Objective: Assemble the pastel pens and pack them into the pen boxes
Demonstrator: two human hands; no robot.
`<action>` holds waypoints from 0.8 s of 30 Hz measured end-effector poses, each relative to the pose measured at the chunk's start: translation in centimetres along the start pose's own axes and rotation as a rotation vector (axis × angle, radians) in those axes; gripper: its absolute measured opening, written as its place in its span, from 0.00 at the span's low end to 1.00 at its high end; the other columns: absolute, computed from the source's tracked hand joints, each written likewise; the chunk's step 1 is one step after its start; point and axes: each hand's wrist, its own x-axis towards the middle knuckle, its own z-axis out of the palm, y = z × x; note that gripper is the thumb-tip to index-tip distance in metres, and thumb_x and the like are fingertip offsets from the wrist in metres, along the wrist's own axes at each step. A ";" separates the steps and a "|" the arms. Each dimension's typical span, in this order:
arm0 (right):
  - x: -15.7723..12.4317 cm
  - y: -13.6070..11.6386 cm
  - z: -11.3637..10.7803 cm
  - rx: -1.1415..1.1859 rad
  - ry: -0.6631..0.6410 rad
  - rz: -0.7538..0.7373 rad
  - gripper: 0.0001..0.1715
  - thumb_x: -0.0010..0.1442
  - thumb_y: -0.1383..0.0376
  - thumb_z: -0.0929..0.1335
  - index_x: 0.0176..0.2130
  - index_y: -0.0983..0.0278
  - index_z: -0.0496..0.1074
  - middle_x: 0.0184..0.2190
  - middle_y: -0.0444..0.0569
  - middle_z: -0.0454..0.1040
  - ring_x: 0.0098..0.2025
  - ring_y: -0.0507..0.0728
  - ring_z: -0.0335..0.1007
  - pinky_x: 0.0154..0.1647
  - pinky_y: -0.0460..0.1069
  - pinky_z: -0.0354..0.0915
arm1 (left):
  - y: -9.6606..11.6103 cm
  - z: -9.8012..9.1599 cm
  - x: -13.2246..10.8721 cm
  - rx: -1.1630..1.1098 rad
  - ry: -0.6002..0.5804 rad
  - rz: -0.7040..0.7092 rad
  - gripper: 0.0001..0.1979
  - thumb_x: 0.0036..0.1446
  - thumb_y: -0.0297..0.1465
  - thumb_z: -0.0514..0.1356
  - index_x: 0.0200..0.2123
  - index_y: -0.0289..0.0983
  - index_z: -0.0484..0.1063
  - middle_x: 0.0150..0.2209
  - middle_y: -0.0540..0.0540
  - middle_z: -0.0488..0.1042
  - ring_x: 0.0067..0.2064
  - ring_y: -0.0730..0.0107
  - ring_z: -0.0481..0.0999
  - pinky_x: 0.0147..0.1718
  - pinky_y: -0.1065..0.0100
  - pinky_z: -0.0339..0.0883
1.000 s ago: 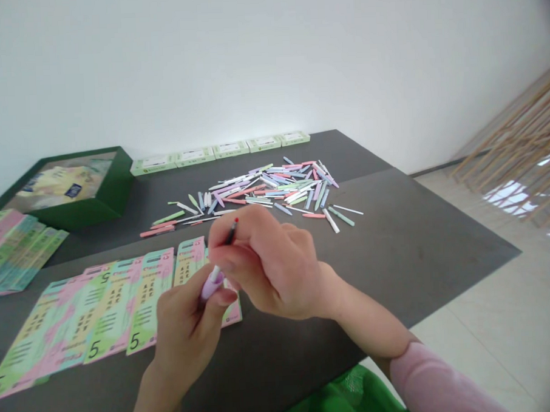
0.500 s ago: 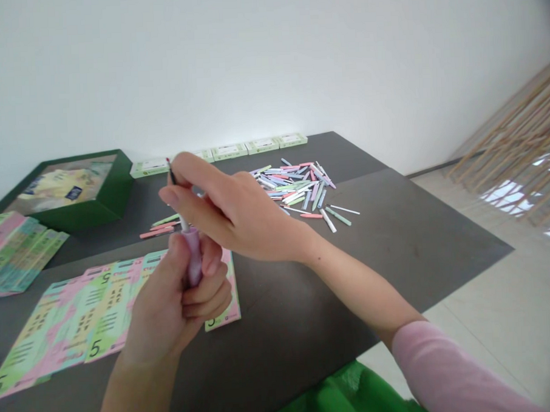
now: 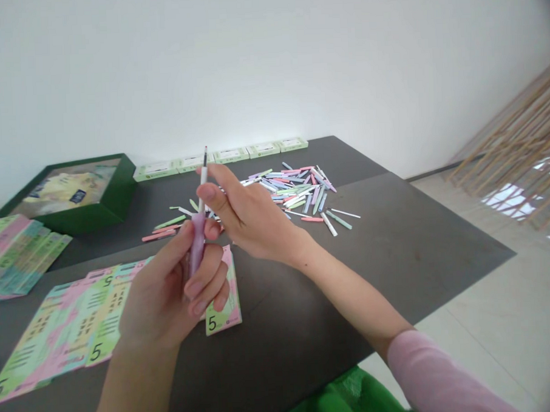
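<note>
My left hand (image 3: 169, 292) is closed around a lilac pen barrel (image 3: 196, 243), held upright above the dark table (image 3: 395, 243). My right hand (image 3: 248, 216) pinches a thin white refill (image 3: 203, 176) with a dark tip, which stands in the top of the barrel. Both hands hover over a row of pastel printed cards (image 3: 70, 324) marked with a 5. Behind them lies a heap of pastel pen parts (image 3: 292, 190).
A green box (image 3: 69, 194) sits at the back left, with a stack of cards (image 3: 12, 251) beside it. A row of small pale green boxes (image 3: 222, 155) lines the table's far edge. Green fabric (image 3: 347, 400) shows below the near edge. Wooden slats (image 3: 518, 141) stand at right.
The refill has turned from slanted to upright and sits deeper in the lilac barrel. Both hands rose and shifted slightly; my left grip moved from a fist to fingers along the barrel.
</note>
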 end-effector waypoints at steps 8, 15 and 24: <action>0.1 2.1 -0.5 0.309 0.091 0.106 0.31 0.70 0.48 0.50 0.60 0.64 0.56 0.22 0.40 0.65 0.23 0.49 0.68 0.26 0.43 0.60 | -0.5 -0.7 0.7 0.020 -0.023 0.003 0.20 0.68 0.36 0.43 0.31 0.39 0.70 0.14 0.59 0.46 0.13 0.81 0.40 0.14 0.81 0.58; 0.7 2.0 -0.4 0.525 0.029 0.097 0.33 0.68 0.44 0.50 0.53 0.63 0.63 0.20 0.39 0.67 0.19 0.46 0.64 0.22 0.41 0.58 | -1.4 -1.3 0.7 0.188 -0.100 0.061 0.15 0.65 0.40 0.52 0.30 0.39 0.69 0.15 0.59 0.46 0.15 0.82 0.42 0.15 0.81 0.54; -0.9 0.1 -1.5 0.651 0.131 -0.050 0.27 0.69 0.48 0.55 0.42 0.64 0.69 0.17 0.36 0.63 0.21 0.45 0.65 0.29 0.42 0.61 | -1.5 -1.5 0.5 0.266 -0.150 0.153 0.16 0.66 0.41 0.50 0.29 0.39 0.67 0.16 0.59 0.44 0.15 0.82 0.41 0.13 0.80 0.45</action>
